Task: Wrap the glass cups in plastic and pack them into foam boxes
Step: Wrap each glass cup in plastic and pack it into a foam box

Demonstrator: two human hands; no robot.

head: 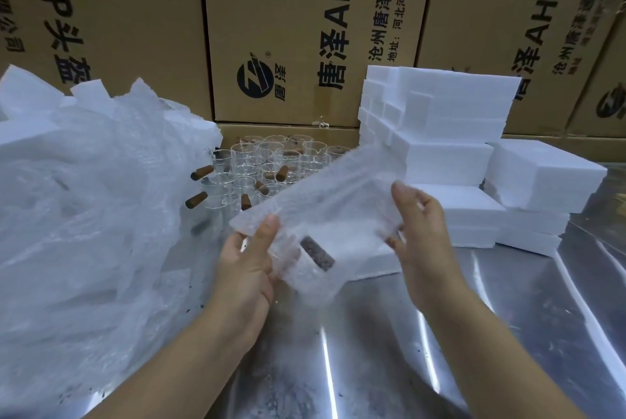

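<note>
A sheet of bubble wrap is held up over the near middle of the tabletop, probably so its loose far end can be folded round freely. One cup lies inside its near end, its dark handle showing through the plastic.

The left hand cradles that end from below, palm up, with the thumb pressed on top to pin the wrap against the cup. The right hand grips the sheet's right edge, thumb above and fingers curled beneath, keeping it taut.

The unwrapped glass cups stand grouped at the far middle, within reach. The foam boxes are stacked to the right of them, and a heaped plastic bag fills the left.
</note>
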